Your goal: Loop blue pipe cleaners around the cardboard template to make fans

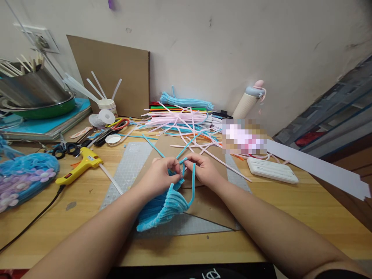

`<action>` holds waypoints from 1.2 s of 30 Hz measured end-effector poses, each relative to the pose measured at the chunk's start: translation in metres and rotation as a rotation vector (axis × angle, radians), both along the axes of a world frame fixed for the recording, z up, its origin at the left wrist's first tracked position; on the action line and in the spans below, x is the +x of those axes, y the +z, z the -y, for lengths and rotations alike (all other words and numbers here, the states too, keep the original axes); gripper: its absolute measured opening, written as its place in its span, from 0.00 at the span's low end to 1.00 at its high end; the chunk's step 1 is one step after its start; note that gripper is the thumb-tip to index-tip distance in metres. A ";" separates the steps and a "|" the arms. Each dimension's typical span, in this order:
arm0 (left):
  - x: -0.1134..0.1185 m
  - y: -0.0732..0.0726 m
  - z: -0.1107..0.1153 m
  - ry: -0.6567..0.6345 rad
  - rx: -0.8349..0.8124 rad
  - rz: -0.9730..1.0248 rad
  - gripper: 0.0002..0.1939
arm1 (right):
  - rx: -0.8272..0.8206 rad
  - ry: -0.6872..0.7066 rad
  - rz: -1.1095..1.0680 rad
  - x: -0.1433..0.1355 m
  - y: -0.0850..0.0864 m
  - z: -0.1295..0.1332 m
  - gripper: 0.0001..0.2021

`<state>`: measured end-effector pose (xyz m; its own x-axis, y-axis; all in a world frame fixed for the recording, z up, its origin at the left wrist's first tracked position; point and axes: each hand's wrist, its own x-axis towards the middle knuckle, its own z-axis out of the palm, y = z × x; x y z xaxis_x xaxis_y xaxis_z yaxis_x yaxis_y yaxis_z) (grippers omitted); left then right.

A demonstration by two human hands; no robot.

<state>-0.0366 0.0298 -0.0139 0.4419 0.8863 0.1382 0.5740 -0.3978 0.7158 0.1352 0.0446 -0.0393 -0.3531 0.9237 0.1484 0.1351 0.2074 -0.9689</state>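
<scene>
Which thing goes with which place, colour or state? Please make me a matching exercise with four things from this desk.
Column one
1. Glue gun
2. Metal pot
3. Blue fuzzy piece
4. Drinking bottle

Column two
A. Has pale sticks standing in it
B. At the left hand and right hand
C. By the wall, with a pink knob on top
D. Yellow, lying left of the grey mat

Right pairs: 1-D, 2-A, 3-B, 4-C
</scene>
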 end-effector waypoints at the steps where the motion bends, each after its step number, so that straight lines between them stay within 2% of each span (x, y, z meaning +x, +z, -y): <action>1: 0.000 0.000 0.000 0.000 -0.002 0.004 0.03 | -0.017 -0.006 -0.019 0.000 0.000 0.000 0.07; 14: -0.003 -0.005 -0.001 0.016 0.009 0.032 0.03 | 0.007 0.002 0.032 0.004 0.001 0.000 0.05; 20: -0.002 -0.004 -0.001 0.001 0.010 -0.006 0.03 | -0.259 -0.012 -0.080 0.000 0.004 -0.001 0.08; 24: -0.001 0.000 0.000 0.040 0.104 -0.044 0.03 | -0.381 0.013 -0.079 -0.002 0.006 0.000 0.10; 26: -0.002 0.002 0.001 0.025 0.166 -0.065 0.05 | -0.411 0.008 -0.102 -0.002 0.005 0.000 0.11; 30: -0.003 0.004 0.003 -0.084 0.252 -0.159 0.13 | -0.459 0.005 -0.167 -0.001 0.001 -0.002 0.11; 33: -0.004 0.004 0.002 -0.142 0.259 -0.231 0.15 | -0.465 0.000 -0.196 -0.001 -0.002 -0.004 0.11; 36: -0.005 0.003 0.000 -0.141 0.236 -0.264 0.16 | -0.463 -0.018 -0.235 -0.001 -0.005 -0.006 0.11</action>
